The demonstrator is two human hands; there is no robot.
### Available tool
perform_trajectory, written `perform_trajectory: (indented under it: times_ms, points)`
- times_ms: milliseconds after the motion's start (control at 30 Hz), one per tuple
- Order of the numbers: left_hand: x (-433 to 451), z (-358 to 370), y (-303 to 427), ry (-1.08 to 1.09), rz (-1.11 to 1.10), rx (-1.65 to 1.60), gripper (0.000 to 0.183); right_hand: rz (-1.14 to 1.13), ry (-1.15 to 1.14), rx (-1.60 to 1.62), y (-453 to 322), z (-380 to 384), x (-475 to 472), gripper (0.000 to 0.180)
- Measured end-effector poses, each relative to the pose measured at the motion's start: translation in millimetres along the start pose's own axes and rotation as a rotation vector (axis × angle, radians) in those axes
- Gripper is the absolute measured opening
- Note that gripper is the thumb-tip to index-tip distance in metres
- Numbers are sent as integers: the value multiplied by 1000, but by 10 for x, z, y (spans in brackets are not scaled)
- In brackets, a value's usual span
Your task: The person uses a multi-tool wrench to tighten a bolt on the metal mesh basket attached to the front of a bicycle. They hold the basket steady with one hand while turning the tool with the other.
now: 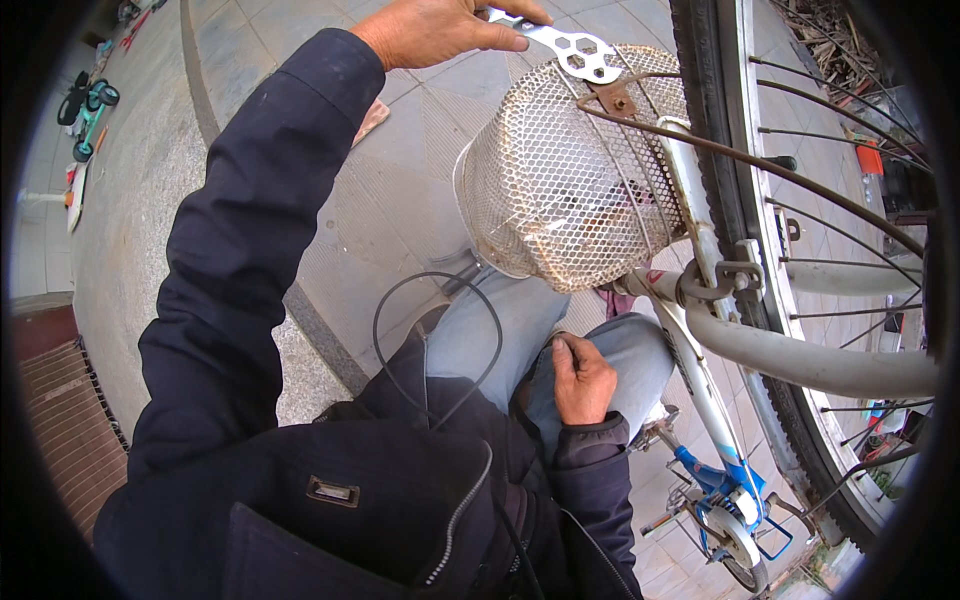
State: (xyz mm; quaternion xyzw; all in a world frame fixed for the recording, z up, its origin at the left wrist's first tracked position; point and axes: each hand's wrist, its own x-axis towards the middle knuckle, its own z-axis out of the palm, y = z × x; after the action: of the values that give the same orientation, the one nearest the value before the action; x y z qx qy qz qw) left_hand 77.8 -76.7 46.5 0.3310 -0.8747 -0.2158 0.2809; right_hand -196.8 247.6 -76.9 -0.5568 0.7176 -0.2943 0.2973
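At the top, my left hand (450,34) holds a flat steel multi-hole bicycle spanner (585,54) between thumb and fingers. Its broad end, with hexagonal holes, overlaps the rim area of a rusty wire-mesh bicycle basket (570,180), close to a rusty bracket (616,99) with a bolt. Whether the spanner touches the bracket cannot be told. My right hand (585,379) is lower down, by my jeans between the knees, with its fingers curled and the thumb against them; whether it holds something small is hidden. The bicycle's wheel (720,150) stands at the right of the basket.
A grey curved tube (810,356) and a white frame tube (701,360) lie right of my knees. A black cable (379,300) loops over my lap. Part of a blue-and-white bicycle (724,480) shows lower right. A green scooter (91,112) is far left on the paving.
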Motion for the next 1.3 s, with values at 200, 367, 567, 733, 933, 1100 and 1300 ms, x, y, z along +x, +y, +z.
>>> perform_trajectory:
  times_ms: [200, 367, 567, 733, 933, 1100, 1300]
  points:
    - [-114, 54, 41, 1, -122, -69, 34, 9, 0, -5, 4, -8, -7, 15]
    - [-372, 230, 125, 122, -191, -59, 36, 6, -14, -30, 26, -3, -12, 16]
    - [-460, 213, 278, 130, -233, 21, 39, -32, 6, -18, 42, 9, -15, 16]
    - [-404, 213, 326, 124, -282, 36, 38, 9, -17, -12, 17, -17, -10, 16]
    - [-418, 261, 239, 153, -283, -3, 37, 1, -5, 6, 23, -10, -15, 16]
    - [-409, 261, 283, 157, -277, 71, 37, 24, -14, 49, 53, -16, -17, 16]
    - [-357, 264, 218, 149, -289, -17, 35, 250, -127, 519, -36, -85, 25, 27]
